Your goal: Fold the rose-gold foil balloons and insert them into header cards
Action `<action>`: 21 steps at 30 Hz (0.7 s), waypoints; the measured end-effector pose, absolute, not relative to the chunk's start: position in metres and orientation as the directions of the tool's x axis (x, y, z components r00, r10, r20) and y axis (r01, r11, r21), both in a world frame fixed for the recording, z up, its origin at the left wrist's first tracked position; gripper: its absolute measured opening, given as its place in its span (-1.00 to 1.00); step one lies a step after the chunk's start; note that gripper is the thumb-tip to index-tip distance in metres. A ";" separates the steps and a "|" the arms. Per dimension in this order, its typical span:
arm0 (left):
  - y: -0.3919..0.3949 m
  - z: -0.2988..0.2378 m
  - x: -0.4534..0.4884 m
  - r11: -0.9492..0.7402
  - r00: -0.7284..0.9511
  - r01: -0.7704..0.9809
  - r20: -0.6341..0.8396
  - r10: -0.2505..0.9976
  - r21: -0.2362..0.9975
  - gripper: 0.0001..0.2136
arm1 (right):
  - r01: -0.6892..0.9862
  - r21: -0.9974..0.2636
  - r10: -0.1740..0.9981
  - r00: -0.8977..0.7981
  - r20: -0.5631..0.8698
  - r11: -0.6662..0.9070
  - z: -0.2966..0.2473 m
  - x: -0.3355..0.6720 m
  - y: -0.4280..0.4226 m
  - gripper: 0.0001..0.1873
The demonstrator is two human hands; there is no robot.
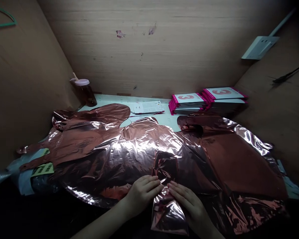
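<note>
A folded strip of shiny rose-gold foil [170,215] lies in front of me, its lower end toward my body. My left hand [144,194] rests on the strip's left side, fingers stretched out and pointing right. From the other side my right hand [185,200] lays its straight fingers on the same strip, fingertips close to the left ones. Both thumbs are mostly hidden. Underneath spreads a large flat rose-gold foil balloon [129,149], wrinkled and reaching far left and right, with narrow tabs at its left end.
Stacks of pink-edged packets marked 3 [188,103] stand at the back right. Printed cards [148,107] lie at the back middle. A lidded cup [86,93] with a drink stands back left. Clear plastic packaging [26,176] sits left. Board walls [149,59] enclose the table.
</note>
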State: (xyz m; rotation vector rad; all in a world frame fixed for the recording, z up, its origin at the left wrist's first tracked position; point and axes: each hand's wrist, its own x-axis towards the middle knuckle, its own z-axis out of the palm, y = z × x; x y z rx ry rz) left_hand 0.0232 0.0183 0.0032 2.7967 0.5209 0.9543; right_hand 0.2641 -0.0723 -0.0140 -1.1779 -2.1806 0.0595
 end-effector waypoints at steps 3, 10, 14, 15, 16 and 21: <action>0.022 0.003 0.034 -0.921 0.744 0.194 0.561 0.363 0.339 -0.77 | 0.722 -0.431 0.797 -0.277 0.536 0.541 -0.022 0.262 -0.072 -0.50; 0.021 0.003 0.047 -0.676 0.524 0.331 0.467 0.712 0.659 -0.82 | 0.633 -0.722 0.903 0.081 0.421 0.280 -0.020 0.251 -0.066 -0.70; 0.022 0.007 0.061 -0.256 0.220 0.464 0.169 0.961 0.848 -0.77 | 0.632 -0.759 0.922 0.369 0.118 -0.155 0.006 0.237 -0.033 -0.60; 0.023 0.008 0.064 -0.181 0.177 0.454 0.111 0.978 0.873 -0.71 | 0.679 -0.684 0.920 0.391 0.029 -0.267 0.014 0.234 -0.021 -0.58; 0.023 0.009 0.067 -0.137 0.152 0.437 0.077 0.985 0.889 -0.66 | 0.727 -0.593 0.915 0.400 -0.044 -0.346 0.021 0.231 -0.010 -0.56; 0.020 0.009 0.066 -0.143 0.131 0.415 0.097 0.987 0.898 -0.61 | 0.815 -0.307 0.871 0.458 -0.180 -0.491 0.043 0.217 0.029 -0.61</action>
